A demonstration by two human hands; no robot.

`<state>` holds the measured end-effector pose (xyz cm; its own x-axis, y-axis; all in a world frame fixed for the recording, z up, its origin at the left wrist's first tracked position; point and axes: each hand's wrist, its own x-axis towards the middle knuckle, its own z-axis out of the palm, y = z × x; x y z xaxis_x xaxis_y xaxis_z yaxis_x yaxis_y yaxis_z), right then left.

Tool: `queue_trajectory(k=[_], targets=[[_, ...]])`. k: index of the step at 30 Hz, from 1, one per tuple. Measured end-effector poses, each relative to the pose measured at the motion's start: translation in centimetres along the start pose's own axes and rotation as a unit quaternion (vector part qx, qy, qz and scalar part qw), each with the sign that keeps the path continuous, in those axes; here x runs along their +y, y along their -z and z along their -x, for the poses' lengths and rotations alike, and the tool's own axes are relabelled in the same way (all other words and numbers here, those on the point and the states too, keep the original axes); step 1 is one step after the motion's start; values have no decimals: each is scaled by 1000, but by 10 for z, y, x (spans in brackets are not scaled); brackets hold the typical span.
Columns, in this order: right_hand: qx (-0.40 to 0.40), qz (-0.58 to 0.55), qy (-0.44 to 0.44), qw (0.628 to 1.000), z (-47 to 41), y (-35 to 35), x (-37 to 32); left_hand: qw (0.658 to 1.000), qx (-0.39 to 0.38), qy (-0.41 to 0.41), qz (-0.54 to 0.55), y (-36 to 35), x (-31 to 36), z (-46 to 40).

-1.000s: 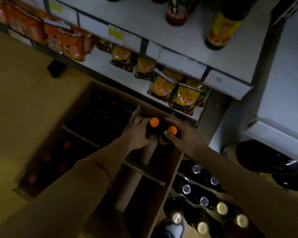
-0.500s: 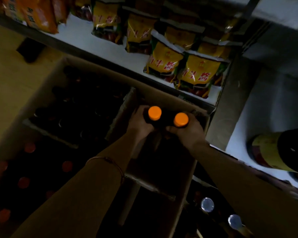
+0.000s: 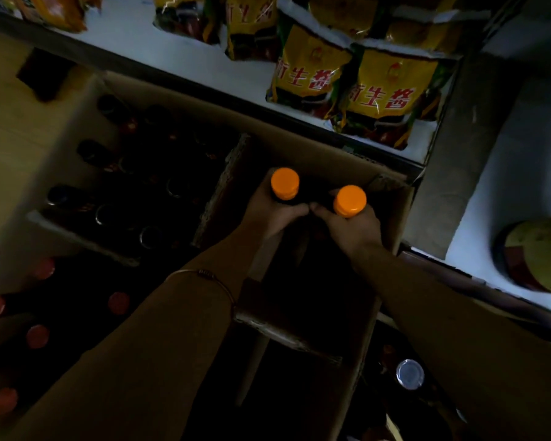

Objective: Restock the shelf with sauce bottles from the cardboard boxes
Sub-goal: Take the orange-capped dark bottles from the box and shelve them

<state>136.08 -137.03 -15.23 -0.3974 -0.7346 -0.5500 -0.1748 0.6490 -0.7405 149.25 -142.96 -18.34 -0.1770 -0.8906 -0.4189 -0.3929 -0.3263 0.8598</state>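
I read the step in hand as extraction: two dark sauce bottles with orange screw caps are being lifted out of the open brown cardboard box (image 3: pixel 392 214), used here as the landmark. My left hand (image 3: pixel 275 214) is wrapped around the neck of the left orange-capped bottle (image 3: pixel 284 183); my right hand (image 3: pixel 352 229) is wrapped around the neck of the right orange-capped bottle (image 3: pixel 350 200). Both hands are clamped, knuckles nearly touching, above the box's far end. Beyond the box, the white bottom shelf (image 3: pixel 185 68) carries yellow sauce pouches (image 3: pixel 385 90). Left of the box, a second carton (image 3: pixel 86 90) holds dark bottles. In my judgement, the next move calls for raising both bottles clear of the box wall and cardboard dividers, then carrying them to free shelf space; which shelf takes them cannot be told here. Compared with half a second ago, the grip is unchanged, and caps and pouches keep about the same place in the view.
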Motion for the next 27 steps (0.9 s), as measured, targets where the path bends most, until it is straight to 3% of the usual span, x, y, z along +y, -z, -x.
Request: queue_trajectory(k=[3, 7, 11, 17, 24, 27], targets=[[7, 46, 3, 999, 18, 2, -1, 999, 26, 23, -16, 8, 6, 21], [-13, 49, -10, 999, 58, 10, -7, 993, -8, 111, -36, 32, 11, 56], [-42, 38, -8, 998, 96, 30, -28, 991, -11, 133, -6, 52, 44, 93], [-56, 52, 62, 995, 168, 90, -107, 997, -42, 59, -8, 89, 146, 151], [-39, 50, 80, 995, 271, 174, -248, 996, -53, -65, -12, 148, 303, 225], [-24, 36, 128, 991, 323, 201, -310, 988, -77, -127, -39, 172, 364, 254]])
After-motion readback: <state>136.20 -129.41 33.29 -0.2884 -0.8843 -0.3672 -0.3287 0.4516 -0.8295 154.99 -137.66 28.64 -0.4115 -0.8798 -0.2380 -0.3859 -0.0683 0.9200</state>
